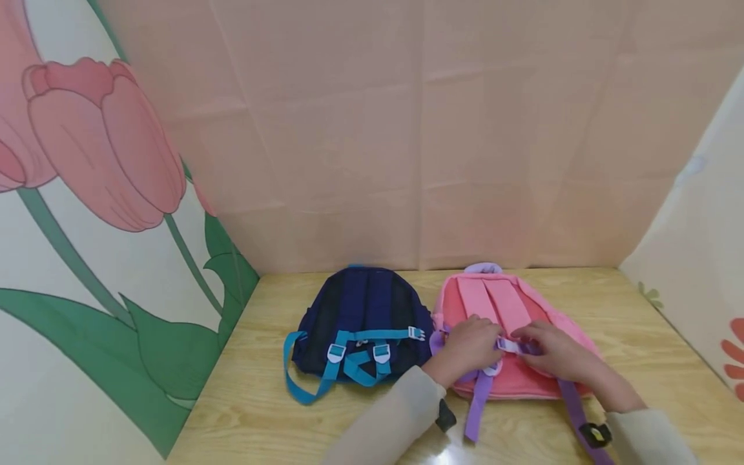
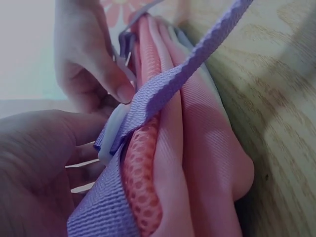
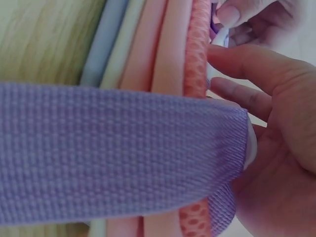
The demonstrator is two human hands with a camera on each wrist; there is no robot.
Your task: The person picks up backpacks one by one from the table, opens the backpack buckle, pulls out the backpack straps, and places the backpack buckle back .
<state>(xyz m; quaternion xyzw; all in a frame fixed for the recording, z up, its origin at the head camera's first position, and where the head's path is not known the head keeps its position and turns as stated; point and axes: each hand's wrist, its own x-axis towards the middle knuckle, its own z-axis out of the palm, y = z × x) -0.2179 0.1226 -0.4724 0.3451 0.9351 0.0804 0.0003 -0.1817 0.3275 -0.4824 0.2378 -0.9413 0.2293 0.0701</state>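
Observation:
A pink backpack [image 1: 543,374] lies with its strap side up, its purple webbing straps [image 1: 480,403] trailing over the front edge. Across its middle, a white plastic buckle [image 1: 509,346] on purple webbing sits between both hands. My left hand [image 1: 473,342] pinches the buckle's left end, while my right hand [image 1: 558,352] holds the right end with thumb and fingers. In the left wrist view, a purple strap [image 2: 158,94] crosses in front of the fingertips and partly hides the buckle. A wide purple strap [image 3: 123,153] fills much of the right wrist view.
To the left lies a navy backpack [image 1: 354,303], touching or close beside the pink one, with teal straps [image 1: 308,387] and a white buckle end [image 1: 416,333]. Both are on a wood-grain table [image 1: 250,413]. A beige backdrop [image 1: 418,142] stands behind; a tulip-printed panel [image 1: 104,142] borders the left.

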